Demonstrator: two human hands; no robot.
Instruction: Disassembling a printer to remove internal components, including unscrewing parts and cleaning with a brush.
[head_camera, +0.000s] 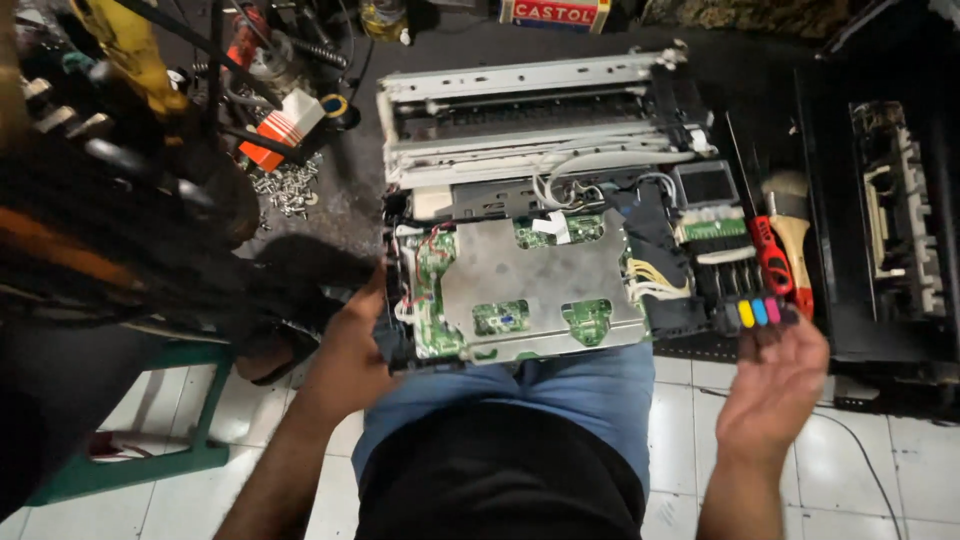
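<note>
My left hand (350, 335) grips the opened printer's (530, 270) left edge; my right hand (775, 380) hovers open below coloured ink tabs (760, 312), with a red-and-white box (285, 128) lying upper left.

Grey metal plate (545, 285), green circuit boards (436, 300), red screwdriver (772, 255), blue jeans (560, 395).

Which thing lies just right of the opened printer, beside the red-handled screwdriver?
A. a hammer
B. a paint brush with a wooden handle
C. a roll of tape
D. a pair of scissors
B: a paint brush with pale bristles and a wooden handle lies next to the red-handled screwdriver, right of the opened printer.
</note>
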